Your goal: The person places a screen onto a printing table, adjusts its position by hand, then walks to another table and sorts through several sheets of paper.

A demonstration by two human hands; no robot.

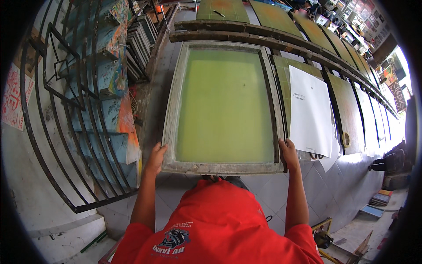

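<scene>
A large screen printing frame (224, 167) with a worn, greyish border and yellow-green mesh stretches out in front of my body. My left hand (156, 157) grips its near left corner, thumb toward the border. At the near right corner my right hand (288, 154) holds the opposite side, fingers mostly hidden behind the edge. The mesh looks evenly coated, with one small dark spot toward the upper right. Just right of the frame, white paper sheets (310, 114) with small printed marks lie on a greenish board.
Black metal railing (81, 132) curves along the left, beside paint-stained blue steps (99, 119). Several screens (140, 48) lean upright behind it. Long rails (263, 37) with green boards run to the far right. A tape roll (346, 140) rests on one board. A person (303, 6) is at the back.
</scene>
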